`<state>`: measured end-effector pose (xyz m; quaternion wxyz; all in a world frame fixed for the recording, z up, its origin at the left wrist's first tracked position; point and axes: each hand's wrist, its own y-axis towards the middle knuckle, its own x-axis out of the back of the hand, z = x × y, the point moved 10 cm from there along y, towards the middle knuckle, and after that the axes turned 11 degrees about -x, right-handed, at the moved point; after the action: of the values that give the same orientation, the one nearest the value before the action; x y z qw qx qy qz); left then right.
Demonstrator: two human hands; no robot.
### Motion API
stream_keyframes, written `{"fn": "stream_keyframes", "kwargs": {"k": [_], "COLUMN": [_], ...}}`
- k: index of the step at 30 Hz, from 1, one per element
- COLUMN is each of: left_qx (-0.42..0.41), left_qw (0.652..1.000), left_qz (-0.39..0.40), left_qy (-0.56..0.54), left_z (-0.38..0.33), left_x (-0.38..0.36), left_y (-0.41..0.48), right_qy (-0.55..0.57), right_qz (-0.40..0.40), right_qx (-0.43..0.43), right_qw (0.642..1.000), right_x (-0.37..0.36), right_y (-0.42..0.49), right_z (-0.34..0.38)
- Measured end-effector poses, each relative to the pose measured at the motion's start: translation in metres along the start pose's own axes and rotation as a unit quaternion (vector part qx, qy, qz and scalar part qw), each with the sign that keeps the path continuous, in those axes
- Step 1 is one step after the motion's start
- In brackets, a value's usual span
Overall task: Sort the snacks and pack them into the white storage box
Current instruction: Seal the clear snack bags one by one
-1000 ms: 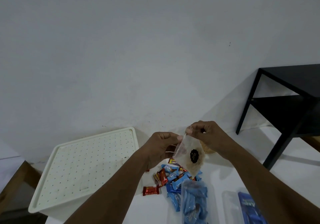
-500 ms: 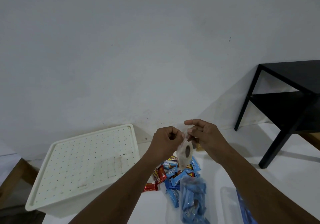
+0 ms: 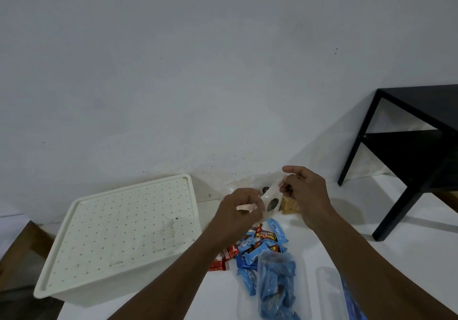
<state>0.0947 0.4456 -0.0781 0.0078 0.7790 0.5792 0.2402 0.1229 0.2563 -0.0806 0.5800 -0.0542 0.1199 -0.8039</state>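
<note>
Both hands hold a small clear plastic bag [image 3: 272,197] with a dark round label above the white table. My left hand [image 3: 241,210] pinches its lower left edge, and my right hand [image 3: 306,192] pinches its upper right edge. Below them lies a pile of blue and red wrapped snacks [image 3: 260,244]. A clear bag of blue snacks [image 3: 276,285] stands at the near edge. The white storage box [image 3: 119,240] sits to the left with its perforated lid on. A tan snack pack [image 3: 290,205] shows behind the held bag.
A black side table [image 3: 406,151] stands at the right against the wall. A clear plastic container [image 3: 329,292] with a blue packet lies at the bottom right, partly under my right forearm. A wooden edge [image 3: 22,250] shows at the far left.
The bag has turned and stretched between my hands, my right hand lifting its edge up and to the right. The camera view has shifted slightly.
</note>
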Motion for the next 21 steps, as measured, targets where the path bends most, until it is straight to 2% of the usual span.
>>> {"fn": "stream_keyframes", "kwargs": {"k": [2,4,6,9,11,13,15,21], "left_qx": [-0.019,-0.029,-0.006,0.061,0.099,0.127,0.137,0.180], "left_qw": [0.998,0.995,0.997,0.997,0.995,0.992,0.990,0.983], "left_qz": [0.052,0.065,0.032,-0.021,-0.023,-0.017,-0.024,-0.017], "left_qy": [0.042,0.071,0.075,0.031,-0.001,-0.016,-0.013,0.042], "left_z": [0.008,0.021,0.040,0.074,0.095,0.115,0.134,0.193], "left_x": [-0.019,-0.034,-0.038,-0.041,-0.048,-0.057,-0.064,-0.084], "left_y": [-0.008,-0.010,-0.004,0.004,0.010,0.020,0.039,0.103], "right_qy": [0.026,0.025,0.008,-0.082,-0.136,-0.141,-0.140,-0.210], "right_qz": [-0.004,0.019,0.044,0.033,0.081,0.156,0.193,0.169], "right_qx": [-0.029,-0.061,-0.082,-0.065,-0.101,-0.169,-0.195,-0.175], "right_qw": [0.999,0.998,0.996,0.994,0.982,0.963,0.951,0.947], "right_x": [0.004,0.001,0.001,0.021,0.028,0.027,0.025,0.014], "right_y": [0.004,0.007,0.012,0.024,0.035,0.046,0.067,0.164], "right_z": [-0.008,-0.020,-0.033,-0.055,-0.086,-0.120,-0.136,-0.144]}}
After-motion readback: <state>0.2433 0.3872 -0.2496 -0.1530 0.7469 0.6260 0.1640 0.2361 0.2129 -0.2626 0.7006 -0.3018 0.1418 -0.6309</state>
